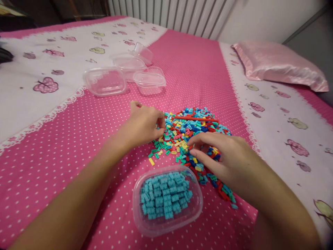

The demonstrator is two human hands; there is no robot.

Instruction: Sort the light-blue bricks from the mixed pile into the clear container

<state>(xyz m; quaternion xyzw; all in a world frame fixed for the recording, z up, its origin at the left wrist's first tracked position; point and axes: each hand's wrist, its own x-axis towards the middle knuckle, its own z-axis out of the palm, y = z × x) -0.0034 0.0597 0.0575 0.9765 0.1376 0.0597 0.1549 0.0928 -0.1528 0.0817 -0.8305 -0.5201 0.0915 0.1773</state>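
A loose pile of small plastic building bricks [182, 133] in blue, light blue, red, green and yellow lies on the pink cloth. At its left edge is my left hand [147, 123], thumb and index finger curled together; what they hold, if anything, is hidden. My right hand [221, 151] hovers over the pile's front right part, thumb and index tips a little apart above yellow and red bricks, with nothing plainly between them. Nearest to me stands a clear plastic container [197, 208], holding many light blue bricks [166, 194]. A thin red stick [196, 119] rests across the back of the pile.
Several clear plastic containers [105, 81] sit in a group farther back on the left. A pink satin pillow [278, 64] lies at the back right. The pink dotted bedspread [192, 69] reaches to a white slatted headboard [177, 15].
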